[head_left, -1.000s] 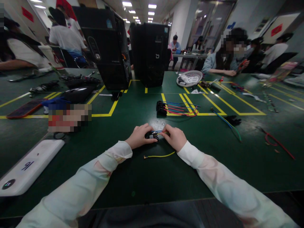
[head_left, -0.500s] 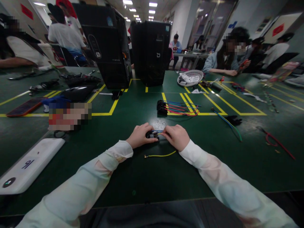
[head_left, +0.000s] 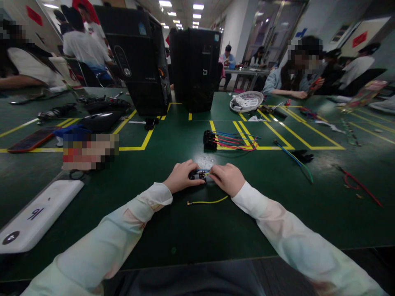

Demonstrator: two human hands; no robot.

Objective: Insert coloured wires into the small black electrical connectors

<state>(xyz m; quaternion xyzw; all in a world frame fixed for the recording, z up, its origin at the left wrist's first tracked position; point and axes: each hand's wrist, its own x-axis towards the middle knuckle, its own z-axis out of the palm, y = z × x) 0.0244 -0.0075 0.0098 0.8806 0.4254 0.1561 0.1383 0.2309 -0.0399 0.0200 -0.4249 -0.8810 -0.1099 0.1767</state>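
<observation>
Left hand [head_left: 182,177] on a black plug [head_left: 203,179], right hand [head_left: 228,179] on wires [head_left: 203,170]

Thumb and fingers of the left hand clasp the plug over the green table [head_left: 197,234]; just beside it, the right hand pinches the wires — blue and yellow. Nearer the person lies a loose yellow wire [head_left: 210,202]. Beyond the hands rests a bundle of wired plugs [head_left: 210,141]; farther back, two black computer cases [head_left: 195,70] — and a white basket [head_left: 254,96].

Lit ceiling lights [head_left: 198,6], pale walls [head_left: 237,31]
</observation>
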